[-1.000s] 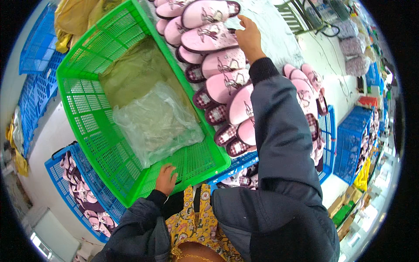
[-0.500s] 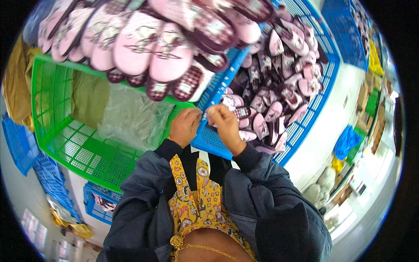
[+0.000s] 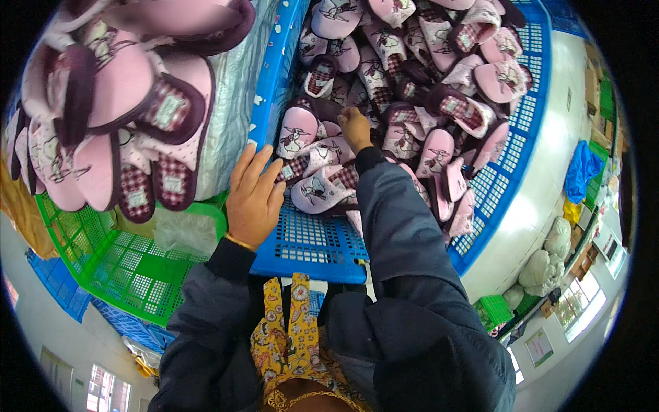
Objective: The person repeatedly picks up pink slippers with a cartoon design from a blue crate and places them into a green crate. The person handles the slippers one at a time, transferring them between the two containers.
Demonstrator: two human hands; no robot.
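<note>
My left hand [image 3: 252, 196] lies with fingers stretched and slightly apart over the near-left rim of a large blue plastic basket [image 3: 274, 75]. It holds nothing. Inside that basket is a jumbled heap of pink slippers [image 3: 436, 152] with dark maroon soles, checked insoles and a printed cartoon figure. My right hand [image 3: 355, 130] reaches into the heap, its fingers closed at the edge of a dark-soled slipper [image 3: 325, 108]. The fingertips are partly hidden, but they appear to pinch it.
At the left, pink slippers [image 3: 96, 165] are stacked above a green plastic basket [image 3: 130, 264] containing clear plastic film [image 3: 180, 230]. Along the right wall are a blue bag [image 3: 583, 172], pale sacks [image 3: 546, 264] and a green crate [image 3: 493, 311].
My hands, close together at the basket rim before, have separated. The right has reached forward into the slippers; the left has opened flat on the rim. The view has shifted rightward.
</note>
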